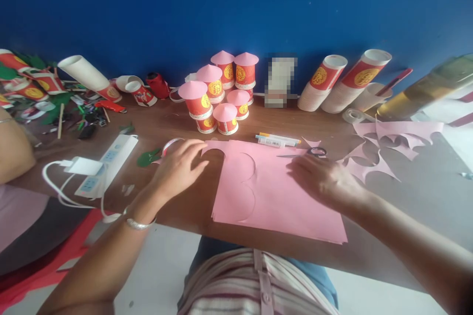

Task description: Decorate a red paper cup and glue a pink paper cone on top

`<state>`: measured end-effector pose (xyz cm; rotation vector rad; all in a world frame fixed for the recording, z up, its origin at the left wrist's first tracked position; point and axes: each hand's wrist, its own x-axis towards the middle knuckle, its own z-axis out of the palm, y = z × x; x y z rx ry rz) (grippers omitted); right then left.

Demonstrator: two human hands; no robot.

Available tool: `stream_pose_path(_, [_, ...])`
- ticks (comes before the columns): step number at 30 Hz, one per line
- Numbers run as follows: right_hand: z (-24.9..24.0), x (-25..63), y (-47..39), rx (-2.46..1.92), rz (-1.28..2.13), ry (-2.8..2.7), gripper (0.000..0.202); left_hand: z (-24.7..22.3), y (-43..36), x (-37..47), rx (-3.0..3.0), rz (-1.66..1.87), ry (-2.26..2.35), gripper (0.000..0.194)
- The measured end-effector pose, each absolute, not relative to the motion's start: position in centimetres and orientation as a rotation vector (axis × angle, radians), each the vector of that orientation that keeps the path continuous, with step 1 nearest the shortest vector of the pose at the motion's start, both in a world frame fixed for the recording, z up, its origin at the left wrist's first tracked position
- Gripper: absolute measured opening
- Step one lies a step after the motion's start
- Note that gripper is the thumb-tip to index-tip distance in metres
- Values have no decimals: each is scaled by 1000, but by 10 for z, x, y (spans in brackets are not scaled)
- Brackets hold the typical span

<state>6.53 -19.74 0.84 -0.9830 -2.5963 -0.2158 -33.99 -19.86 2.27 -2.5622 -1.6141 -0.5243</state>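
Observation:
A stack of pink paper sheets (273, 202) lies on the table before me, with curved outlines on its left part. My left hand (181, 170) is left of the stack, thumb and fingers apart. Its fingertips reach the edge of a pink paper scrap (216, 145) with a curved cutout. My right hand (321, 177) is over the upper right of the stack, fingers blurred and partly hidden. Just beyond it are scissors (317, 152), blades pointing left; whether the fingers touch them I cannot tell. Past the stack lie two pens (284, 137) and a small white item (271, 142).
Red paper cups with pink cone tops (199, 101) stand at the back. Stacked paper cups (354, 78) lean behind right, near tape (354, 115) and pink offcuts (384, 152). A power strip (111, 162) with cables lies left, before cluttered craft pieces (74, 113) and another person's arm (15, 147).

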Motion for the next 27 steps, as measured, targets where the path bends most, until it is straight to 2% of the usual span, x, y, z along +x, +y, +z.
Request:
stream_pose_path(3, [11, 89, -179, -1215, -381, -2580, 23, 22, -191, -304, -2684, -434, -1475, 26])
stream_pose_path(7, [7, 93, -163, -1362, -370, -2687, 21, 17, -170, -262, -2710, -119, -1282, 20])
stream_pose_path(9, [6, 83, -161, -1375, -365, -2715, 20, 17, -161, -247, -2646, 23, -1220, 31])
stream_pose_path(12, [6, 64, -159, -1323, -386, -2717, 19, 19, -154, -233, -2605, 126, -1167, 35])
stream_pose_path(18, [-2, 52, -159, -1158, -373, -2672, 16, 16, -152, -237, -2604, 13, -1243, 32])
stream_pose_path(22, [-11, 71, -168, -1143, -323, -2621, 19, 19, -164, -256, -2539, -65, -1199, 31])
stream_pose_path(27, [-18, 96, -176, -1243, -442, -2618, 25, 27, -174, -283, -2499, -135, -1214, 31])
